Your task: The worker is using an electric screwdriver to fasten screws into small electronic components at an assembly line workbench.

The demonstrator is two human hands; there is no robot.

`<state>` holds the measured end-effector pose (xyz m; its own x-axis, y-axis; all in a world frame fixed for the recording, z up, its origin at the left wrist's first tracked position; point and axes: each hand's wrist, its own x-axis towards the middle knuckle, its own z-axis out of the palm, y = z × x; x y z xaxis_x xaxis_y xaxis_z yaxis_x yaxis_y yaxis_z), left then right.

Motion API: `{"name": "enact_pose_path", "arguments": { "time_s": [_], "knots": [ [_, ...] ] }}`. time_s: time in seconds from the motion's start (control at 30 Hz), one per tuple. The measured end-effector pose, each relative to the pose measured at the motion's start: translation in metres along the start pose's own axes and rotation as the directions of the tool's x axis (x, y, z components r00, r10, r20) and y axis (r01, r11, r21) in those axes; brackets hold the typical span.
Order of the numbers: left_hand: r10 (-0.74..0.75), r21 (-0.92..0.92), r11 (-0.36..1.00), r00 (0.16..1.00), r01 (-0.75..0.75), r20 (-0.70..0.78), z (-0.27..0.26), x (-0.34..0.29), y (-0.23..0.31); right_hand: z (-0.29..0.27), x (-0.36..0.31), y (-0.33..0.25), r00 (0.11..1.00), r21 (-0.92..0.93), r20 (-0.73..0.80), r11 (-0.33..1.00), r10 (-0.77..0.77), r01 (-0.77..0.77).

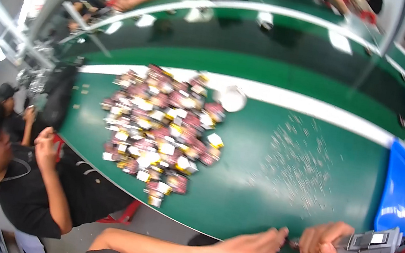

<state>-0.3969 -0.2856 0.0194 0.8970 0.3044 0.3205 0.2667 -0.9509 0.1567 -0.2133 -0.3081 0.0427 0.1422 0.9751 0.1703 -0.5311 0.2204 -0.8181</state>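
Note:
My left hand [249,250] reaches in from the lower edge at the table's near edge. Its fingers are pinched together; whatever small dark thing may be between them is blurred. My right hand [321,248], just right of it, is wrapped round a grey electric screwdriver [372,245] whose body extends to the right, with a black ribbed cable at its end. Its tip points left, close to my left fingertips. Beyond my hands, many small thin pieces [302,163] lie scattered on the green table [234,195]. Motion blur hides their exact kind.
A large pile of small maroon, white and yellow parts [160,125] covers the left-middle table. Behind it stands a round white dish [232,98]. A blue tray [401,184] is at the right. A person in black [36,174] sits at the left; others work across the line.

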Motion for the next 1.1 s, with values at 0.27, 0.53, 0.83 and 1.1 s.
{"name": "enact_pose_path", "arguments": {
  "time_s": [0.27,0.53,0.83,1.1],
  "knots": [
    [-0.203,-0.141,0.973,0.971,0.185,-0.125,-0.015,-0.037,0.0,-0.02,-0.012,-0.009,0.97,0.189,0.103,0.961,-0.222,0.2],
    [-0.514,0.25,0.639,0.646,0.727,-0.565,-0.112,-0.131,-0.139,-0.041,-0.044,-0.004,0.966,0.273,-0.202,0.938,-0.164,0.216],
    [-0.57,0.21,0.686,0.694,0.697,-0.44,-0.103,-0.053,-0.109,-0.038,-0.041,0.014,0.973,0.39,-0.232,0.917,0.013,0.08],
    [-0.417,0.036,0.9,0.884,0.434,-0.212,-0.004,0.055,-0.125,-0.063,-0.052,0.01,0.985,0.498,-0.16,0.857,-0.062,0.135]
  ]
}}
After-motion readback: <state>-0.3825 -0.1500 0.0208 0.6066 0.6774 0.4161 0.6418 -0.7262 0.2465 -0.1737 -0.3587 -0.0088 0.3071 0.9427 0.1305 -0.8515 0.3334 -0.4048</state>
